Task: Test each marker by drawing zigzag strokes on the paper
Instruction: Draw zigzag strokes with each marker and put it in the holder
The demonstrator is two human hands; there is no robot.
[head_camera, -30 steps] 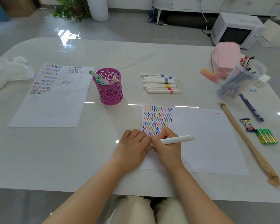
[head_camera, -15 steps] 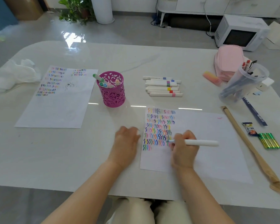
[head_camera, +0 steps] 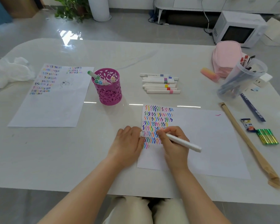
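A white sheet of paper (head_camera: 208,143) lies in front of me, with rows of coloured zigzag strokes (head_camera: 158,117) in its upper left part. My right hand (head_camera: 173,143) grips a white marker (head_camera: 184,142) in a writing hold; its tip sits hidden under my fingers among the lower rows. My left hand (head_camera: 128,143) rests curled at the paper's left edge, with a small white cap (head_camera: 141,133) pinched at its fingertips. Several capped white markers (head_camera: 160,85) lie in a row behind the paper. A magenta cut-out cup (head_camera: 109,92) holds several more markers.
A second sheet with strokes (head_camera: 55,97) lies at the left, crumpled white plastic (head_camera: 8,73) beyond it. At the right stand a clear pen cup (head_camera: 239,80), a pink pouch (head_camera: 226,55), a pink-orange eraser (head_camera: 209,74), a long wooden stick (head_camera: 247,141) and green packs (head_camera: 267,136).
My hands separated after being together on the marker. The right hand then swung the marker to a steeper angle and shifted its tip left into the lower rows; the left hand stays beside the paper.
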